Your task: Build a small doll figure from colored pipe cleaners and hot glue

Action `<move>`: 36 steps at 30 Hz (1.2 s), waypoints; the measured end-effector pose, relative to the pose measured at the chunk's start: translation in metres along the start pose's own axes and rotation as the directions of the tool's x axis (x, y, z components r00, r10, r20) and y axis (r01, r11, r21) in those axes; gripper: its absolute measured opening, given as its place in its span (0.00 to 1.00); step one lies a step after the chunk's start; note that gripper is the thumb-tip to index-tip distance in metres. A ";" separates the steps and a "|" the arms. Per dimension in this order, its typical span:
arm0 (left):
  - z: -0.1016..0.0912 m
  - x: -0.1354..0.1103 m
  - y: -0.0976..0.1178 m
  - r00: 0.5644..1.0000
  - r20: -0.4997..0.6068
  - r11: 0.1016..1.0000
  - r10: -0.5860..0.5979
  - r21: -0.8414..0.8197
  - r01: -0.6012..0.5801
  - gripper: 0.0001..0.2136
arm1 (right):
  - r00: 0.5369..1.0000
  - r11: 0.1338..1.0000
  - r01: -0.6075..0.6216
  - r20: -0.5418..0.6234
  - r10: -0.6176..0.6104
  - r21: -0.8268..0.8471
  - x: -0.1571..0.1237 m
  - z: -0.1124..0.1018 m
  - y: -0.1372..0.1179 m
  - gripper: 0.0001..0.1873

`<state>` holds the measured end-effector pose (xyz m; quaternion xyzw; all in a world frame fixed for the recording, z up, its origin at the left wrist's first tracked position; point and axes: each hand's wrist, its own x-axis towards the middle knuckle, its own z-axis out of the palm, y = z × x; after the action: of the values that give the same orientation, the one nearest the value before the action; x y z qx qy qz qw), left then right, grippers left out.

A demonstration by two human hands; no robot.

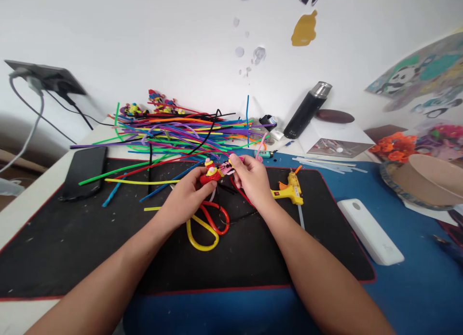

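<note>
My left hand pinches a small red and yellow pipe-cleaner figure above the black mat. My right hand is closed on the pink pipe-cleaner part that joins the figure, with a pink pipe cleaner curling up behind it. Both hands meet over the middle of the mat. Under my left hand lie scissors with red and yellow handles. A big heap of coloured pipe cleaners lies just behind the hands.
A yellow glue gun lies right of my right hand, with clear glue sticks behind it. A black phone sits at the left, a white power bank at the right, a black flask and a white box at the back.
</note>
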<state>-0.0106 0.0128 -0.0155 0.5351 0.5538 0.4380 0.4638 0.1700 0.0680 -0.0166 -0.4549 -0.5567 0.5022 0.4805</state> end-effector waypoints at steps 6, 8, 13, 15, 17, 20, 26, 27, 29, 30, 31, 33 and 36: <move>0.003 -0.001 0.005 0.992 -0.039 0.967 0.117 0.234 -0.105 0.07 | 1.000 0.999 0.014 0.007 -0.014 -0.030 -0.002 0.003 0.003 0.26; 0.003 -0.002 0.008 0.990 -0.039 0.953 0.133 0.278 -0.117 0.08 | 1.000 0.999 0.015 0.015 -0.014 -0.039 -0.003 0.004 0.001 0.28; 0.003 -0.002 0.009 0.992 -0.020 0.898 0.128 0.426 -0.108 0.09 | 0.999 0.999 0.024 0.034 -0.023 -0.028 -0.004 0.004 -0.004 0.32; 0.003 -0.001 0.008 0.992 -0.022 0.883 0.128 0.458 -0.104 0.08 | 0.999 1.000 0.023 0.043 -0.022 -0.021 -0.004 0.003 -0.003 0.32; 0.003 -0.001 0.007 0.992 -0.026 0.873 0.123 0.478 -0.096 0.08 | 0.998 1.000 0.021 0.052 -0.020 -0.020 -0.004 0.003 -0.001 0.32; 0.003 0.000 0.005 0.993 -0.028 0.861 0.115 0.502 -0.086 0.07 | 0.998 1.000 0.016 0.059 -0.015 -0.021 -0.004 0.004 0.000 0.32; 0.002 0.000 0.002 0.994 -0.027 0.849 0.108 0.523 -0.078 0.05 | 0.998 1.000 0.014 0.055 -0.013 -0.023 -0.005 0.005 0.000 0.33; 0.002 0.000 0.001 0.994 -0.021 0.849 0.105 0.522 -0.078 0.05 | 0.998 1.000 0.013 0.055 -0.011 -0.022 -0.005 0.005 0.000 0.33; 0.002 0.001 0.000 0.995 -0.011 0.855 0.101 0.513 -0.081 0.05 | 0.998 1.000 0.007 0.055 -0.007 -0.012 -0.004 0.005 0.001 0.33; 0.002 0.001 0.000 0.995 -0.008 0.858 0.101 0.507 -0.083 0.05 | 0.999 1.000 0.003 0.054 -0.002 -0.005 -0.004 0.005 0.001 0.33; 0.002 0.001 0.000 0.995 -0.006 0.861 0.103 0.502 -0.086 0.05 | 0.999 1.000 -0.004 0.051 0.004 0.001 -0.004 0.005 0.002 0.33; 0.001 0.002 -0.001 0.994 -0.004 0.863 0.106 0.498 -0.090 0.04 | 0.999 1.000 -0.018 0.049 0.018 0.006 -0.004 0.005 0.002 0.33; 0.001 0.002 -0.002 0.994 -0.001 0.865 0.109 0.492 -0.094 0.04 | 0.999 1.000 -0.019 0.047 0.019 -0.002 -0.004 0.005 0.002 0.33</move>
<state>-0.0101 0.0145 -0.0182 0.6574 0.6245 0.3143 0.2810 0.1652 0.0639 -0.0193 -0.4487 -0.5639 0.5170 0.4619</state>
